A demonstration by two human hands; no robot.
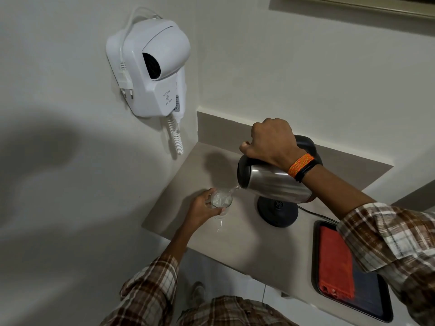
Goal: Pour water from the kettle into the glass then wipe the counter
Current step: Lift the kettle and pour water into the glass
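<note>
A steel kettle [275, 184] with a black handle hangs tilted to the left above its black base [277, 214]. My right hand [270, 142] grips the handle from above. A thin stream of water runs from the spout into a clear glass [221, 200]. My left hand [202, 209] wraps around the glass from the left and holds it on or just above the beige counter [235, 243]. The glass holds some water. An orange-red cloth [335, 262] lies folded in a black tray [386, 304] at the right.
A white wall-hung hair dryer [150, 67] with a coiled cord sits on the left wall above the counter's corner. The kettle's power cord [315, 214] runs right from the base toward the tray. My right sleeve covers part of the tray. The counter's front edge is near my body.
</note>
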